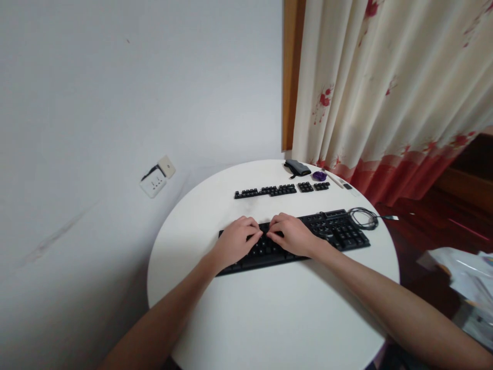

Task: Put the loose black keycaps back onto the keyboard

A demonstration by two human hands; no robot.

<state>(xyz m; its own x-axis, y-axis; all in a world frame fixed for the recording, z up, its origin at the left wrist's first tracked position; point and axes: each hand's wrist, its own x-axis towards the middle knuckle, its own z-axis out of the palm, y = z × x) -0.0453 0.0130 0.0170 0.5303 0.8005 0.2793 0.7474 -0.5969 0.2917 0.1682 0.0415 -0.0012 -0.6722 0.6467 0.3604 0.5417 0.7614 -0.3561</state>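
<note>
A black keyboard (252, 262) lies on the round white table, its cable coiled off the right end. Over its upper middle part, my left hand (239, 237) bends its fingers and thumb together at the keys. Close beside it, my right hand (290, 234) has its fingertips drawn together at the same spot, a narrow gap from the left. What the fingertips pinch is too small and hidden to name. Behind the keyboard, loose black keycaps (283, 190) stand in rows, split into several groups.
Toward the table's far edge lie a dark grey pouch-like thing (297, 167), a purple item (319, 176) and a pale stick-shaped item (334, 179). The coiled cable (364, 218) reaches the right edge. A wall with a socket (153, 182) borders the left; a curtain (370, 103) hangs behind.
</note>
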